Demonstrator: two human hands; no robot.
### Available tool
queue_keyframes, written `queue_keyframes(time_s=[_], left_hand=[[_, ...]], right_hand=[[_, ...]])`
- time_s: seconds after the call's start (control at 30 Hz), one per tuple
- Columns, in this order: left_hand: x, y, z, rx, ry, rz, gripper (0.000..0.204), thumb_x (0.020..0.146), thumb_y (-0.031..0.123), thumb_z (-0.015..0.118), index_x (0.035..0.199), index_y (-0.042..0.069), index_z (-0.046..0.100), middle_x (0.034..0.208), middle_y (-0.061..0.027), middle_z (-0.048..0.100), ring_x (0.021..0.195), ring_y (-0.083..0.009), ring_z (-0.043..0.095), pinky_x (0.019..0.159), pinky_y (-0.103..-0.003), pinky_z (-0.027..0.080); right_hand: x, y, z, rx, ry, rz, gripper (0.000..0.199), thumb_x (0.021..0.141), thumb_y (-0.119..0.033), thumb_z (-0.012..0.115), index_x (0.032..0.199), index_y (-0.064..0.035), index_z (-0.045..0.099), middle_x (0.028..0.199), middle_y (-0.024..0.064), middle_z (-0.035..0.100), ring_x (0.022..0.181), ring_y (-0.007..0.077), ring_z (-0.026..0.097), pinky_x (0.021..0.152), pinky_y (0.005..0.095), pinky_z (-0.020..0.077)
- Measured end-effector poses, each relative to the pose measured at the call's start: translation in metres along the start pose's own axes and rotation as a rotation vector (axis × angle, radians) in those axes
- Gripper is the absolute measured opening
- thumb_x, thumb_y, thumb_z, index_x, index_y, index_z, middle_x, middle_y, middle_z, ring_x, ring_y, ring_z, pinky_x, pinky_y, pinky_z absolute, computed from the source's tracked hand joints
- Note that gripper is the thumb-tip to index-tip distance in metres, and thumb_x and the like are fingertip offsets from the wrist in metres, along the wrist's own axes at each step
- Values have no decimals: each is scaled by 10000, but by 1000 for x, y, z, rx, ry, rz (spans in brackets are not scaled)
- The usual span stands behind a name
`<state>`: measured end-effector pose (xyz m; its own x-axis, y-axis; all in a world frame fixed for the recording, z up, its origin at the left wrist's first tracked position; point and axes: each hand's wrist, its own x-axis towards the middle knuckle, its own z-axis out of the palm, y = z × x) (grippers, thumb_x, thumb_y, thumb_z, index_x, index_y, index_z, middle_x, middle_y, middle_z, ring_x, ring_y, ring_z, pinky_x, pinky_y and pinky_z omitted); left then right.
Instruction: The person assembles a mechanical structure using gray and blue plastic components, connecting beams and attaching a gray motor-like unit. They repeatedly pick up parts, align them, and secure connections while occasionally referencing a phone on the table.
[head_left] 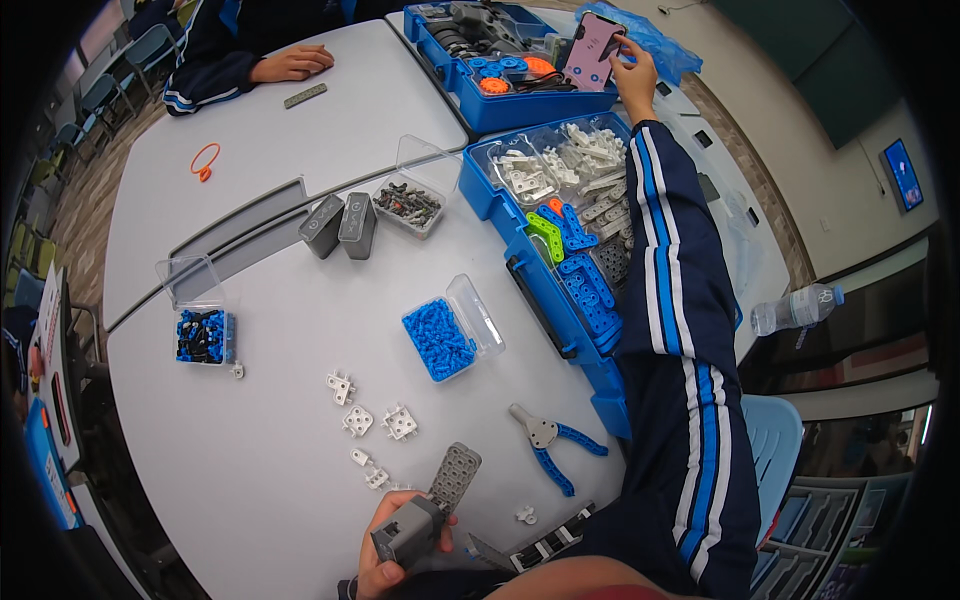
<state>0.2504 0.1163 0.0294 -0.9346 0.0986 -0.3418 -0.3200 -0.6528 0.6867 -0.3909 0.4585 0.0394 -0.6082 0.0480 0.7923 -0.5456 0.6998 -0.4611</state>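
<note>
In my left hand, near the bottom edge, is a grey motor block, with a grey perforated plate rising from its top. My fingers are closed around the block. My right arm reaches far forward, and my right hand is at the right side of a phone with a pink screen. Its thumb and forefinger are apart at the screen. The phone leans upright in a blue case. White connector pieces lie beyond my left hand. Blue-handled pliers rest to its right.
A blue case of sorted building parts stands at right. Small clear boxes hold blue pins, dark and blue pins and grey pins. Two grey blocks stand beside them. Across the table rests another person's hand. A water bottle is at right.
</note>
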Motion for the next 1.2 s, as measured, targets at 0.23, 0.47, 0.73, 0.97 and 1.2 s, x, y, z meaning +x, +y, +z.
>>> queue_keyframes(time_s=[0.23,0.47,0.73,0.97,1.2], left_hand=[[-2,1,0,-15,11,-28,930,717,639,732,1271,-9,362,1069,-255,550,829,-262,591,659,-342,479],[2,-2,-4,-13,-43,18,937,723,654,724,1265,-21,364,1070,-251,556,818,-259,604,656,-325,476],[0,0,0,3,5,-1,919,727,648,711,1252,-25,372,1062,-250,558,824,-262,601,677,-337,473],[0,2,0,18,-13,-20,917,729,645,705,1259,-19,359,1067,-245,552,829,-259,592,676,-342,477],[0,0,-1,39,-12,7,920,732,662,686,1241,-32,362,1061,-242,551,825,-253,587,675,-338,473]], right_hand=[[0,-3,0,34,-9,-27,449,792,-164,738,1222,-270,664,1095,97,563,759,195,693,698,298,556],[-3,-4,1,-96,-147,-66,576,739,-177,801,1270,-323,631,1190,119,476,854,213,651,771,302,569],[-2,-2,1,-9,-105,-32,557,730,-192,808,1245,-324,644,1101,76,505,785,189,647,751,315,546],[-3,-5,0,-11,-97,-8,554,738,-186,803,1251,-317,640,1099,82,513,773,179,653,749,307,544],[-2,-7,0,-64,-103,-25,550,774,-185,783,1283,-309,616,1148,109,507,798,206,673,750,302,562]])
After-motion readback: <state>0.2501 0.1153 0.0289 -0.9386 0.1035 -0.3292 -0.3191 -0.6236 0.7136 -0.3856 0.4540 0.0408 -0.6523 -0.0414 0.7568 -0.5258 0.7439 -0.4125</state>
